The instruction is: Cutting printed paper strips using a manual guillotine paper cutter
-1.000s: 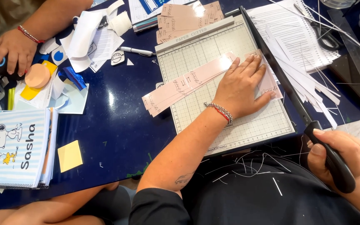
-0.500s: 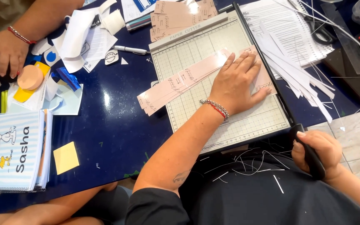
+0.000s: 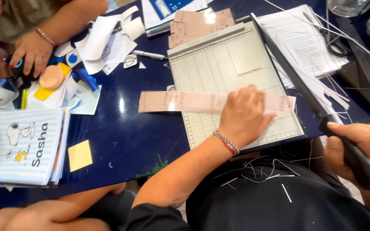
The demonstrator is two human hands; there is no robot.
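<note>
The left hand (image 3: 245,114) lies flat, palm down and fingers spread, on a long pink paper strip (image 3: 180,102), pressing it against the gridded bed of a paper trimmer (image 3: 223,64). A beaded bracelet (image 3: 227,142) circles that wrist. The strip runs crosswise over the trimmer: its left end sticks out past the bed above the dark blue table (image 3: 125,141), and its right end reaches the cutting edge, just under the blade arm (image 3: 287,68). The right hand (image 3: 356,145) is clenched around the black handle (image 3: 350,156) of the blade arm, which is lowered along the right side of the bed.

A stack of more pink strips (image 3: 198,23) rests at the far end of the trimmer. To the right of the blade lie thin white paper offcuts (image 3: 322,85) and a printed white sheet (image 3: 300,38). Fine slivers of paper also cling to the person's dark lap (image 3: 270,188).

On the left of the table sit a striped notebook with a cartoon dog (image 3: 20,147), a yellow sticky note (image 3: 80,155), a white pen (image 3: 148,54) and a clutter of paper scraps (image 3: 103,42). Another person's hand (image 3: 33,53), with red nails and a red bracelet, rests among these near a round peach-coloured object (image 3: 51,77).
</note>
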